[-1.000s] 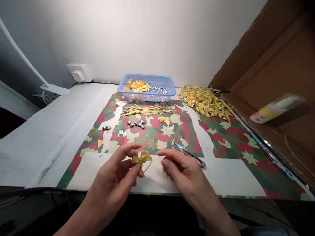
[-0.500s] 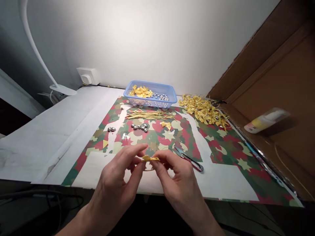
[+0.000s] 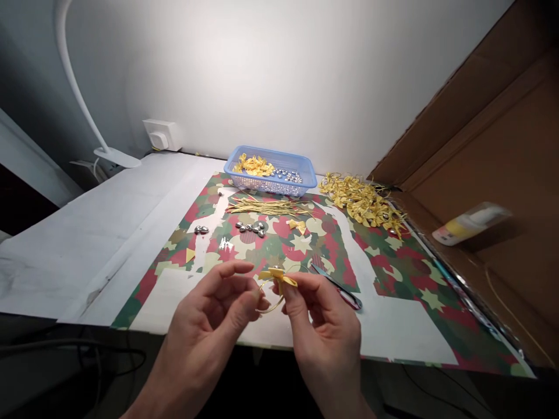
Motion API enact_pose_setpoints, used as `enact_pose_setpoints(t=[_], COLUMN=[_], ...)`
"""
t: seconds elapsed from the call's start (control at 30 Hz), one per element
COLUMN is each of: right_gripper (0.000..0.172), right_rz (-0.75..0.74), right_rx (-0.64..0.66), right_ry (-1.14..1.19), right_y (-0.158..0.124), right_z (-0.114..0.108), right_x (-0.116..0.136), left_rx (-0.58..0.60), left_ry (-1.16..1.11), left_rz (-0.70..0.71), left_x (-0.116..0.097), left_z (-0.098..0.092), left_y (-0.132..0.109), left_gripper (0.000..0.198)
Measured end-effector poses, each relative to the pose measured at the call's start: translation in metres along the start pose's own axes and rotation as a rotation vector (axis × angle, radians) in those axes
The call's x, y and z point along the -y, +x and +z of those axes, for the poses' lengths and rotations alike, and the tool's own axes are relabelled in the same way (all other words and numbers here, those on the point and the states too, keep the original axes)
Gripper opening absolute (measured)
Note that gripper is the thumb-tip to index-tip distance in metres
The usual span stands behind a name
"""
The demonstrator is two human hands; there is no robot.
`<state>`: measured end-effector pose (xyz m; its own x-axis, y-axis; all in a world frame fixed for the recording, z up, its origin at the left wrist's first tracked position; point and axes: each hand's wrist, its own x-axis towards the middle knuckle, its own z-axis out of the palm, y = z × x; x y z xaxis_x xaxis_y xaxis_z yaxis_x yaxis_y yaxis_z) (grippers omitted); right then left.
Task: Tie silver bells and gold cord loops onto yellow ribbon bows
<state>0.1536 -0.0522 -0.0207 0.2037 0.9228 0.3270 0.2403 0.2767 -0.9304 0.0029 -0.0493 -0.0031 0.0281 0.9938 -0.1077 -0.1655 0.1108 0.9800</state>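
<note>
My right hand [image 3: 323,311] pinches a yellow ribbon bow [image 3: 276,276] between thumb and forefinger, above the near part of the table. A thin gold cord [image 3: 276,305] loops down from the bow. At its left side, my left hand [image 3: 218,311] has thumb and a finger closed on the cord, while the forefinger stays raised apart. A small silvery bit shows on top of the bow. Beyond the hands lie another yellow bow [image 3: 297,226], a row of silver bells [image 3: 250,228] and a bundle of gold cords [image 3: 266,206].
A blue basket [image 3: 271,185] at the back holds yellow bows and silver beads. Bows with cords are heaped in a pile [image 3: 364,201] at the right. Scissors [image 3: 338,286] lie beside my right hand. A bottle [image 3: 469,224] lies by the cardboard wall [image 3: 489,134].
The bow has turned and tilted in my right hand, and its cord loop now shows. My left fingers have left the bow and shifted to the cord.
</note>
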Motion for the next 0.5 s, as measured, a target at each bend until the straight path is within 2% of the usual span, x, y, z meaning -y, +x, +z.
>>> enact_pose_setpoints(t=[0.07,0.13,0.23,0.37,0.5], right_gripper=[0.009,0.015,0.028,0.044,0.04], right_rz=[-0.061,-0.068,0.104,0.391,0.507], right_rx=[0.01,0.066,0.206,0.367,0.478], right_ry=[0.017,0.054,0.208,0.49,0.652], right_y=[-0.001,0.001,0.008,0.016,0.018], right_z=[0.0,-0.003,-0.014,-0.024,-0.02], right_x=[-0.004,-0.007,-0.011,-0.012,-0.008], left_rx=[0.026,0.002,-0.02,0.051,0.135], left_ry=[-0.045,-0.045,-0.02,-0.046,-0.107], left_rz=[-0.018,-0.015,0.02,0.013,0.015], left_x=[0.0,-0.001,-0.002,0.001,0.002], left_z=[0.003,0.004,0.003,-0.002,-0.004], left_y=[0.003,0.006,0.007,0.005,0.003], left_gripper=[0.025,0.023,0.022,0.024,0.025])
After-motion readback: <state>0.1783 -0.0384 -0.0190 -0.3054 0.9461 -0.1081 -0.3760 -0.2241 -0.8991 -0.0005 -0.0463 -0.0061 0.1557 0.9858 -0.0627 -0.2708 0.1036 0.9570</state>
